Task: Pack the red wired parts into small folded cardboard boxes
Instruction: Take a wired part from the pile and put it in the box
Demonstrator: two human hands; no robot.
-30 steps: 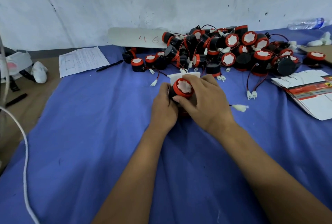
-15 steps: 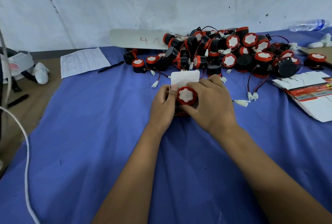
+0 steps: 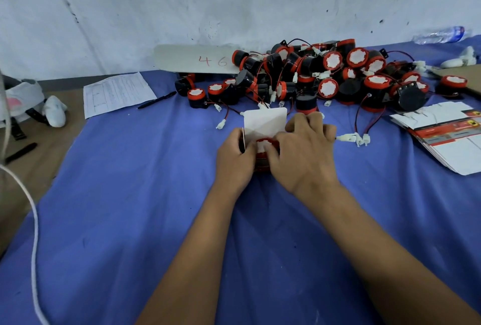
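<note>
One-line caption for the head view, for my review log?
Both hands, left hand and right hand, press a red wired part into a small cardboard box on the blue cloth.

A small cardboard box with a white flap [image 3: 264, 122] is standing near the middle of the blue cloth-covered surface [image 3: 130, 194], its flap raised toward the far edge. The left hand [image 3: 235, 154] is gripping the box's left side, while the right hand [image 3: 304, 152] is curling over its right side, its fingers [image 3: 302, 122] lying against the flap. A red round part with a white face [image 3: 264, 145] is sitting in the box opening between both thumbs. A heap of red-and-black round wired parts [image 3: 325, 74] is lying along the far edge. A stack of flat white-and-red cardboard blanks [image 3: 442, 137] is resting near the right edge. A printed paper sheet [image 3: 117, 92] and a black pen [image 3: 157, 100] are lying toward the far left corner.
</note>
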